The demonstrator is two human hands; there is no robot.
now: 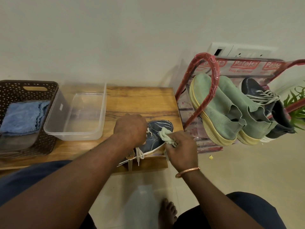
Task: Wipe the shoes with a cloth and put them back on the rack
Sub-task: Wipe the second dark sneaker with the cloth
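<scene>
Right hand (181, 150) fingers pinching pale cloth (165, 135), pressing it against blue shoe (154, 140). Left hand (130, 129) just beside, clasping shoe's laced top, shoe lying beneath on wooden bench (140, 100). Rack (215, 68) standing right of both hands, holding green shoes (219, 103).

The wooden bench (140, 100) carries three things — a brown basket (16, 92), a clear tub (99, 113), a blue shoe (154, 141).

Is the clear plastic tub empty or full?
Empty: the clear plastic tub holds nothing; the wooden table shows through its bottom.
</scene>
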